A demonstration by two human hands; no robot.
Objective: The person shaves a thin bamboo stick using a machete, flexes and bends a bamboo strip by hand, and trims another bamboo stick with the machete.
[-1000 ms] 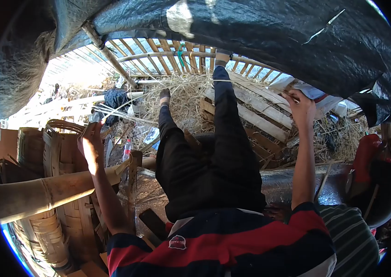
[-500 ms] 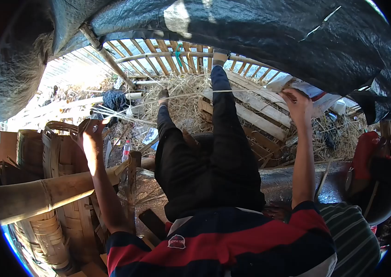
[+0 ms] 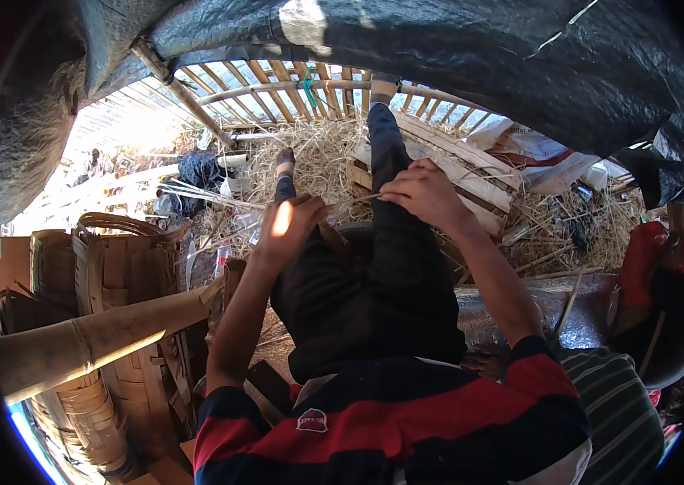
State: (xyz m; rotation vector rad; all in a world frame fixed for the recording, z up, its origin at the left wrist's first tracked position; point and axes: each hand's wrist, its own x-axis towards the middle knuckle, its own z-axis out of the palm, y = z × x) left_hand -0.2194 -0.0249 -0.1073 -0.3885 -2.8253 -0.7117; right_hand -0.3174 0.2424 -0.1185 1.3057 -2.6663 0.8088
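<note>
A thin pale bamboo strip runs between my two hands, over my lap. My left hand is closed on the strip's left part, and sunlight falls on its back. Its thumb and fingertips point to the right. My right hand pinches the strip in front of my right knee, with the fingers bent over it. More pale strips fan out to the left of my left hand; whether any is the far end of the held one I cannot tell.
A thick bamboo pole juts in from the left over woven bamboo baskets. Wooden slats lie on straw ahead. A dark tarp hangs above. Someone in red is at the right.
Both hands have come inward from far apart to close together over my lap. The strip, stretched wide before, now shows only a short length between them.
</note>
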